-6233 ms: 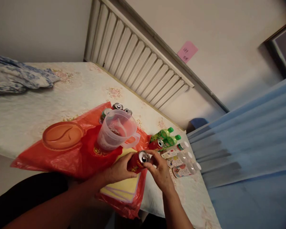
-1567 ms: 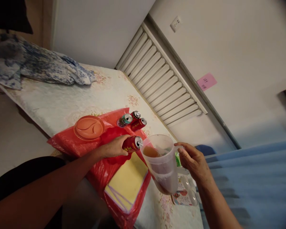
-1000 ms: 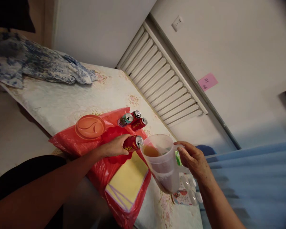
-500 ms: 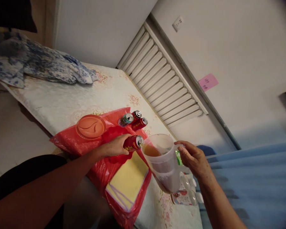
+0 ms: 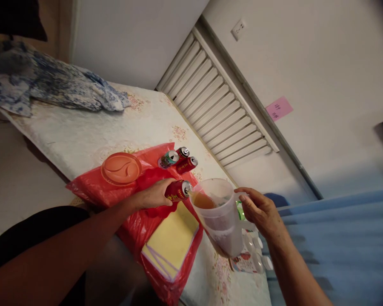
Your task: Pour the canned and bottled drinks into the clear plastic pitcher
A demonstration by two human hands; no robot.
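Observation:
My left hand [image 5: 156,195] is wrapped around a red drink can [image 5: 178,191], which stands over the red plastic. In my right hand [image 5: 258,208] is the handle of a translucent plastic pitcher [image 5: 221,227]. The pitcher leans toward the can, its brownish-orange liquid [image 5: 204,200] gathered at the lip. A thin stream runs between that lip and the can's top. Just beyond stand a green can [image 5: 168,159], a red can [image 5: 187,165] and a darker red can [image 5: 183,152].
A red plastic bag [image 5: 98,187] lies on the flowered tablecloth [image 5: 83,131], under an orange divided dish [image 5: 121,168] and folded yellow cloths [image 5: 172,240]. Clear bottles [image 5: 253,253] lie beyond the pitcher. A radiator [image 5: 217,97] lines the wall; patterned fabric [image 5: 67,85] drapes the far end.
Both hands keep nearly the same place. The pitcher has shifted very slightly, and liquid still shows at its lip beside the can.

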